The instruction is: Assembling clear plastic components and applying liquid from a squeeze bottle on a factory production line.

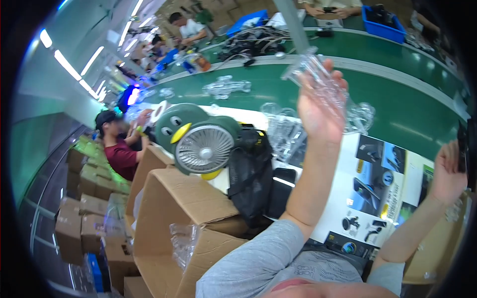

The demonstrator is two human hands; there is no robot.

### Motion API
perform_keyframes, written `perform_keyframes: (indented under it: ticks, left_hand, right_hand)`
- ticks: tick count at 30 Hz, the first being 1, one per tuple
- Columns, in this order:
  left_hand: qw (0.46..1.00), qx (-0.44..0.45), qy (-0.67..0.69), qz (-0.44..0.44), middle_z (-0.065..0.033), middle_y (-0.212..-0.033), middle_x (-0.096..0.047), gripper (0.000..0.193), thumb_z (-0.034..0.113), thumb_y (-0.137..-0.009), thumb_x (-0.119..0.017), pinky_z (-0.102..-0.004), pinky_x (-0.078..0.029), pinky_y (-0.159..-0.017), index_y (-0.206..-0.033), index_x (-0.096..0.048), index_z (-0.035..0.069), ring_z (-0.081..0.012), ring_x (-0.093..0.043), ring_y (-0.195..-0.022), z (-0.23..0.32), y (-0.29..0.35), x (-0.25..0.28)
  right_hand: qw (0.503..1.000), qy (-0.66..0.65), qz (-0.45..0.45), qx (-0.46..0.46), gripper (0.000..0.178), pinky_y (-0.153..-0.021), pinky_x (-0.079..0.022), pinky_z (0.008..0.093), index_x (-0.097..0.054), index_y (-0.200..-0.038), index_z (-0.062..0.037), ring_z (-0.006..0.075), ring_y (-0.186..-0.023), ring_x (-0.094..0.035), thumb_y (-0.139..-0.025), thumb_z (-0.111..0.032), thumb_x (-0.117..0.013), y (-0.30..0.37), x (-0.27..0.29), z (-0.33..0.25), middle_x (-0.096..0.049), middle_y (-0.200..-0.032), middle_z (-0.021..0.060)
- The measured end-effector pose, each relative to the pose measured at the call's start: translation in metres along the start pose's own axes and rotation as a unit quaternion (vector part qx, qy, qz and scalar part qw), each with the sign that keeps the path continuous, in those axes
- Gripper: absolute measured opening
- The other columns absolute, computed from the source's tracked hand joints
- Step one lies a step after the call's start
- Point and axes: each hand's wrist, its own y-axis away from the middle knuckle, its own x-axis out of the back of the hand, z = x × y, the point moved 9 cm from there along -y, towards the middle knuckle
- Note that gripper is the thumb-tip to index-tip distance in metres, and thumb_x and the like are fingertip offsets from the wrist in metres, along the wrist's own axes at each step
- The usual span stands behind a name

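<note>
My left hand (322,111) is raised over the near edge of the green conveyor belt. Its fingers are closed round a clear plastic blister tray (313,69), perhaps several nested together. More clear trays (285,130) lie in a heap just left of that forearm, and another one (361,116) shows behind the wrist. At the far right, my right hand (447,166) has its fingers bent against a dark, flat object (463,146). The picture's rim cuts this object off, so its kind is unclear.
Left of my arm stand a green duck-shaped fan (204,151), a black bag (251,174) and an open cardboard box (171,198). A printed sheet (372,188) covers the worktop before me. Loose trays (226,88) and cables (256,42) lie on the belt (392,89). A co-worker (119,149) stands left.
</note>
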Motion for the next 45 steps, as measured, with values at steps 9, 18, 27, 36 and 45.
perform_keyframes:
  ticks: [9,18,27,36,45]
  left_hand:
    - [0.982,0.08,0.077,-0.153,-0.0116,-0.093,-0.051,0.028,0.017,-0.088,-0.044,-0.0344,-0.044,-0.079,-0.107,-0.045,-0.003,-0.0209,-0.05,-0.085,-0.002,-0.008,-0.033]
    - [0.988,-0.013,-0.013,-0.156,-0.0115,-0.096,-0.051,0.027,0.012,-0.085,-0.043,-0.0315,-0.043,-0.076,-0.106,-0.046,-0.005,-0.0213,-0.049,-0.085,0.045,-0.009,-0.029]
    - [0.979,-0.053,-0.088,-0.177,-0.0185,-0.099,-0.053,0.033,0.009,-0.084,-0.041,-0.0355,-0.044,-0.079,-0.109,-0.047,-0.011,-0.0286,-0.051,-0.086,0.043,-0.012,-0.025]
    - [0.975,-0.018,-0.062,-0.212,-0.018,-0.102,-0.051,0.033,0.009,-0.086,-0.041,-0.0362,-0.042,-0.082,-0.112,-0.044,-0.01,-0.0274,-0.049,-0.09,0.033,-0.011,-0.032]
    - [0.976,0.002,-0.053,-0.21,-0.0171,-0.103,-0.048,0.033,0.01,-0.087,-0.043,-0.0354,-0.04,-0.084,-0.114,-0.042,-0.008,-0.0272,-0.048,-0.092,0.023,-0.004,-0.038]
  right_hand:
    - [0.976,0.155,0.069,0.134,0.019,-0.042,-0.023,0.0199,-0.055,-0.094,-0.0083,0.0061,-0.044,-0.027,-0.082,-0.023,-0.056,-0.006,0.05,-0.07,-0.04,-0.06,-0.0014]
    - [0.873,0.412,0.017,0.26,0.038,-0.066,-0.045,0.0225,-0.047,-0.11,-0.0145,0.0089,-0.081,-0.052,-0.077,-0.017,-0.066,0.01,0.032,-0.042,-0.052,-0.093,0.0024]
    - [0.536,0.8,-0.104,0.247,0.036,-0.061,-0.045,0.0335,-0.053,-0.1,-0.022,0.0248,-0.072,-0.054,-0.068,-0.012,-0.068,0.035,0.064,0.015,-0.041,-0.087,0.0071]
    - [0.43,0.848,-0.246,0.189,0.033,-0.062,-0.048,0.0331,-0.058,-0.094,-0.0234,0.023,-0.09,-0.051,-0.066,-0.005,-0.062,0.055,0.126,0.061,-0.044,-0.098,0.0052]
    - [0.368,0.863,-0.316,0.141,0.041,-0.058,-0.049,0.0321,-0.056,-0.097,-0.0221,0.0245,-0.096,-0.049,-0.06,-0.005,-0.065,0.06,0.138,0.083,-0.044,-0.106,0.0077]
